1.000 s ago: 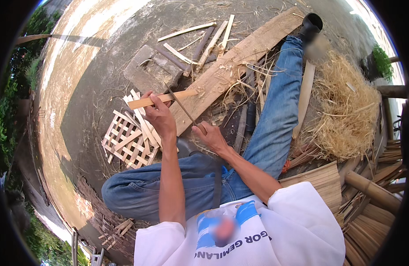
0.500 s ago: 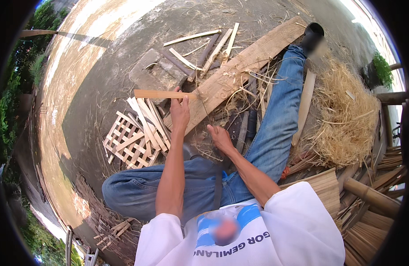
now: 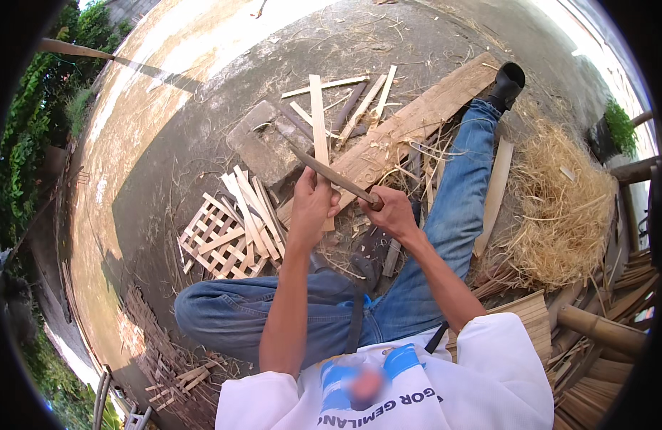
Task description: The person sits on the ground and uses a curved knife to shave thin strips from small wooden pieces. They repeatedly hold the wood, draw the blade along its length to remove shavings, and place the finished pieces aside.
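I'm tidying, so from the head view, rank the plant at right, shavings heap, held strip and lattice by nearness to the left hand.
1. Held strip: in the left hand.
2. Lattice: left of it.
3. Shavings heap: right.
4. Plant: upper right.

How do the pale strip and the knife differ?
The strip is pale; the knife is darker, its blade tapering. The strip runs nearly straight up the picture; the knife slants across it. The left hand grips the strip, the right hand the knife. Both are long and narrow.
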{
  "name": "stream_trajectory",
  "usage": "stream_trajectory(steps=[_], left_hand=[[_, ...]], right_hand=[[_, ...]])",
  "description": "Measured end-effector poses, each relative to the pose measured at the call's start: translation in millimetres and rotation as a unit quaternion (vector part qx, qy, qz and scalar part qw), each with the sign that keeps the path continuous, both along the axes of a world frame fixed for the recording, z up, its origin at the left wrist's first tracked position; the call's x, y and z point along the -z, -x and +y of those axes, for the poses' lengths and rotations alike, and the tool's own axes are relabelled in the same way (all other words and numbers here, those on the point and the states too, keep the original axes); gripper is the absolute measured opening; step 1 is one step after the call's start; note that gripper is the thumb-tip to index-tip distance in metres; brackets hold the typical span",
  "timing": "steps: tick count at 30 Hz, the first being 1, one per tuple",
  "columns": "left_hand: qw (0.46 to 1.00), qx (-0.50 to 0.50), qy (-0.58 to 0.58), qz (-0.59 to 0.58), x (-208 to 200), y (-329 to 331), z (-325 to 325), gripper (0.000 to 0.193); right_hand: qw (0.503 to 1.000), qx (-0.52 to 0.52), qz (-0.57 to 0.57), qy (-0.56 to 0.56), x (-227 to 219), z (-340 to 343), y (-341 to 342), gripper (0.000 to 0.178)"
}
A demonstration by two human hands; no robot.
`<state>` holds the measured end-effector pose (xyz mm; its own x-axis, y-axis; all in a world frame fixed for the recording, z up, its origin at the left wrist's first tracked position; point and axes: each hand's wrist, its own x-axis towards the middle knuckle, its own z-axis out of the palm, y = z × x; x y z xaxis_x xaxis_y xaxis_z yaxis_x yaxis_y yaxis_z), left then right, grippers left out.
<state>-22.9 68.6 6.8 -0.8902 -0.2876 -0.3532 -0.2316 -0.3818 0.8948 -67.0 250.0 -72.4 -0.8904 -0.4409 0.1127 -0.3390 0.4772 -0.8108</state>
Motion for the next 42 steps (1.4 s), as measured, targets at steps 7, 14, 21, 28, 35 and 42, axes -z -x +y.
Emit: stream_trajectory(steps=[7, 14, 21, 28, 35, 42], left_hand=[[0.996, 0.076, -0.035, -0.018, -37, -60, 12, 0.045], [0.994, 0.06, -0.047, -0.078, -29, -110, 15, 0.04], [0.992, 0.084, -0.018, -0.088, -39, -105, 16, 0.041], [0.987, 0.09, -0.014, -0.131, -49, -139, 26, 0.038], [0.984, 0.112, 0.027, -0.133, -36, -122, 15, 0.035], [0.981, 0.082, 0.026, -0.172, -7, -150, 4, 0.041]], right_hand=[[0.995, 0.039, -0.033, -0.083, -5, 12, 21, 0.026], [0.985, 0.104, -0.101, -0.094, 20, 47, 77, 0.033], [0.997, -0.026, -0.025, -0.069, 7, 16, 5, 0.023], [0.99, 0.085, -0.037, -0.105, 37, 52, 78, 0.036], [0.991, -0.072, -0.05, -0.1, 21, 11, -5, 0.029], [0.968, 0.066, -0.202, -0.133, 81, 44, 52, 0.045]])
